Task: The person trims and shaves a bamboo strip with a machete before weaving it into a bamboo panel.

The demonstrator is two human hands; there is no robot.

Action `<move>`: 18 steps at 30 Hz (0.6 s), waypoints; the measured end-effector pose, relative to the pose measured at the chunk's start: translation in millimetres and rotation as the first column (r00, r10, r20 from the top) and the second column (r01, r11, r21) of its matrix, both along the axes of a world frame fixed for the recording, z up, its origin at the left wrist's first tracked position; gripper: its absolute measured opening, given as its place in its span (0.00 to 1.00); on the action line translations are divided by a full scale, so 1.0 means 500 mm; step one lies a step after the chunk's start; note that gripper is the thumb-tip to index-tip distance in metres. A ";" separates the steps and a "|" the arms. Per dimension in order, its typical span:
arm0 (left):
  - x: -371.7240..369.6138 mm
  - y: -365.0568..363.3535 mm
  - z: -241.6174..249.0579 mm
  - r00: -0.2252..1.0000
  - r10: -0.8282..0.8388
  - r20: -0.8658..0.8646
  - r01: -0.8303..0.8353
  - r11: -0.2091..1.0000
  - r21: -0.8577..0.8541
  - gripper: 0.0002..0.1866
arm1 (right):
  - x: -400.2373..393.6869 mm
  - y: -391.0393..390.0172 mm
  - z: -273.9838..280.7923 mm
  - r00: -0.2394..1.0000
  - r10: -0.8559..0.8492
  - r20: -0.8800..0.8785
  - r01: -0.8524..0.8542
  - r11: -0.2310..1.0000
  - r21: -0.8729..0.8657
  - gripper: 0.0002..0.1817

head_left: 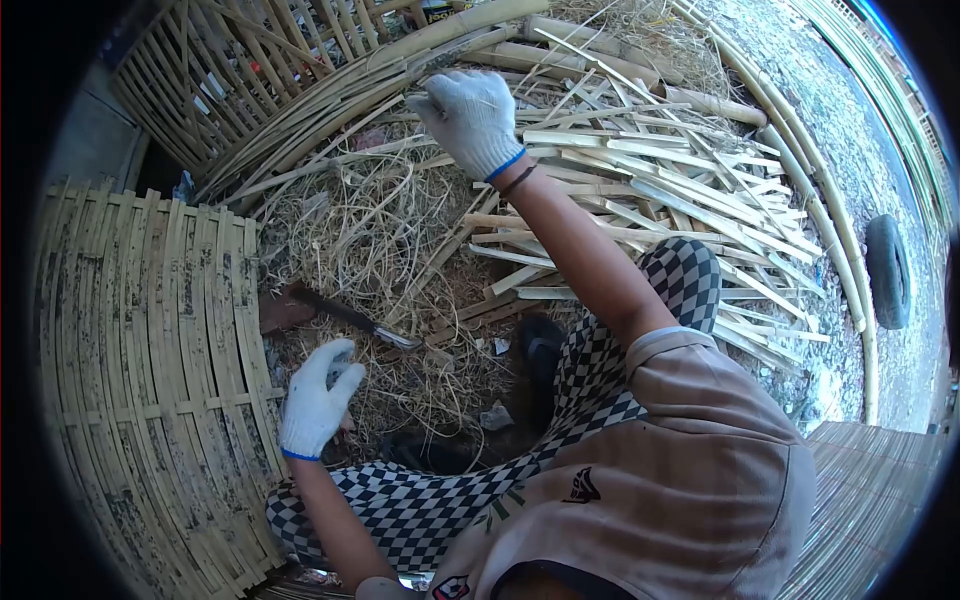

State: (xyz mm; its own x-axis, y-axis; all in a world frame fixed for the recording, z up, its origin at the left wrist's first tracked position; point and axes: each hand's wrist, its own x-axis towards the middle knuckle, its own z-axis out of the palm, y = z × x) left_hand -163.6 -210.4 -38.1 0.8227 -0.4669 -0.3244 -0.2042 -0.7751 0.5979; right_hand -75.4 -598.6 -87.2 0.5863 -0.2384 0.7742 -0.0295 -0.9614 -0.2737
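Note:
My left hand (320,395), in a white knitted glove with a blue cuff, hovers beside the woven bamboo panel. Its thumb and fingers are curved but apart, with nothing between them. Just beyond it, a knife-like tool (345,312) with a dark length and a shiny end lies on the shavings. My right hand (468,118), gloved the same way, is raised over the edge of a heap of split bamboo strips (690,190). Its fingers are curled into a fist, and whatever they hold, if anything, is hidden.
The woven bamboo panel (150,370) stands at the left. Bamboo shavings (370,220) cover the ground before my legs. Bamboo poles (600,60) lie at the back, near a slatted bamboo frame (240,80). A black tyre (887,272) is at the far right.

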 end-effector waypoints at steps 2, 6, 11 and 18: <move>0.003 0.006 -0.030 0.990 -0.102 0.098 0.105 0.994 -0.028 0.24 | 0.032 -0.030 -0.019 0.998 -0.048 0.039 0.047 0.998 0.034 0.12; -0.018 0.036 -0.027 0.992 -0.119 0.037 0.117 0.992 0.054 0.23 | 0.029 -0.268 -0.241 0.805 -0.350 -0.478 0.444 0.891 0.094 0.17; -0.013 0.113 -0.066 1.000 -0.012 0.024 0.009 0.989 0.150 0.23 | -0.041 -0.368 -0.438 0.588 -0.335 -0.736 0.520 0.854 0.027 0.17; 0.003 0.051 -0.041 0.999 -0.047 0.016 0.045 0.993 0.109 0.23 | 0.049 -0.208 -0.174 0.933 -0.315 -0.174 0.319 0.948 -0.002 0.17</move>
